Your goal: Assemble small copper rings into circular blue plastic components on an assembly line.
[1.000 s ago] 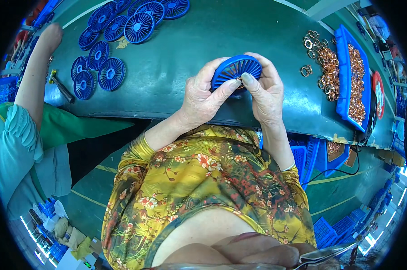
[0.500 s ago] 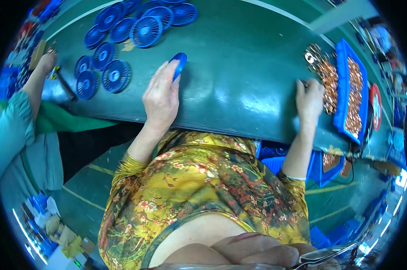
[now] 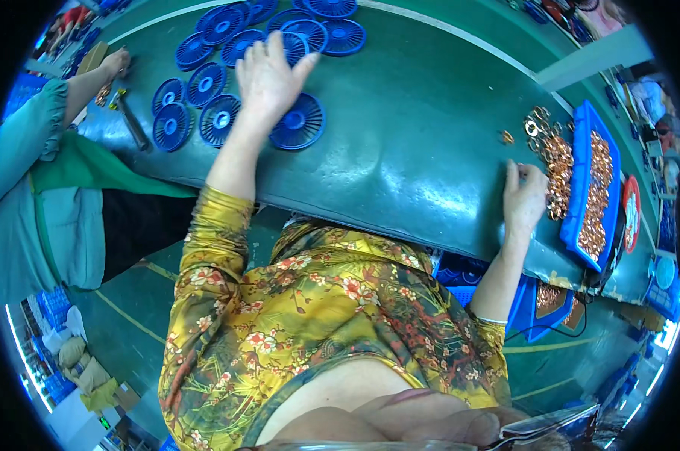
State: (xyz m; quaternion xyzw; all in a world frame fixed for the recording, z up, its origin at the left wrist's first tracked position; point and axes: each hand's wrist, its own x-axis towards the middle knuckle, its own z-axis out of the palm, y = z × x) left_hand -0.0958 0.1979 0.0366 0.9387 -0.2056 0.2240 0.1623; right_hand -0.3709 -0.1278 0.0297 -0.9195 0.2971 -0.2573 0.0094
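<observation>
The left hand (image 3: 271, 79) is spread open, palm down, over blue spoked wheels (image 3: 221, 120) at the upper left of the frame; no grip is seen, though the palm's underside is hidden. The nearest wheel (image 3: 300, 129) is partly covered by the wrist. If the wrist is swept sideways, that wheel could be nudged, and the overlapping ones at the top edge could be made to slide, being propped on one another.

At the right of the frame, the right hand (image 3: 526, 197) is held with curled fingers beside a pile of copper-coloured rings (image 3: 558, 177); whether a ring is pinched cannot be told. Since the rings are heaped loosely, some could be scattered over the green table (image 3: 400, 128) by a careless drag, or the blue tray (image 3: 579, 180) bumped by an overlong reach.
</observation>
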